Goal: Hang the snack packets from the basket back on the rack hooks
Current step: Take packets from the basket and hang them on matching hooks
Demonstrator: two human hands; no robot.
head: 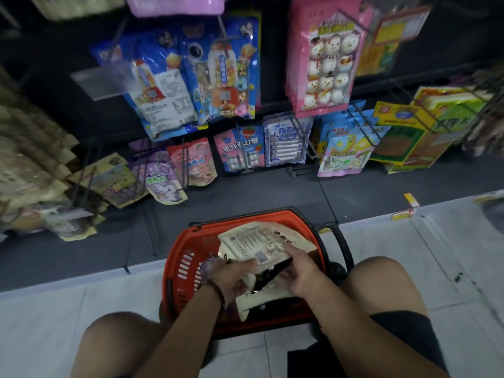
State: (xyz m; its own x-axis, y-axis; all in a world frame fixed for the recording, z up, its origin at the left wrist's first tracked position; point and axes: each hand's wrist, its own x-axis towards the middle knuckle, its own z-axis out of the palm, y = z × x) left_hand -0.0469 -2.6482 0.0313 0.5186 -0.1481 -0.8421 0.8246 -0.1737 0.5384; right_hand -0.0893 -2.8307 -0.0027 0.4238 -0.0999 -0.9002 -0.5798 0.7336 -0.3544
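We wear black shorts (pixel 403 331), arms (pixel 188 326) bare. Our left wrist (pixel 221 282) carries a dark band (pixel 218 293) and a beaded bracelet (pixel 207 268).

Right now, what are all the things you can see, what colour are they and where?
basket: one, orange-red, on the floor, bottom middle.
cream packets: at least two, cream with black print, in the basket.
blue packets: several, blue, hanging upper middle.
snowman packets: a stack, pink, hanging upper right.
sweet packet: one, pink, lower row, middle.
white packet: one, white and blue, right of the sweet packet.
purple packet: one, purple, lower row, left.
yellow packets: several, yellow and green, lower right.
beige packets: many, beige, far left, blurred.
knees: two, bare, either side of the basket.
left grip: one, holds the cream packets' left edge.
right grip: one, holds the cream packets' right side.
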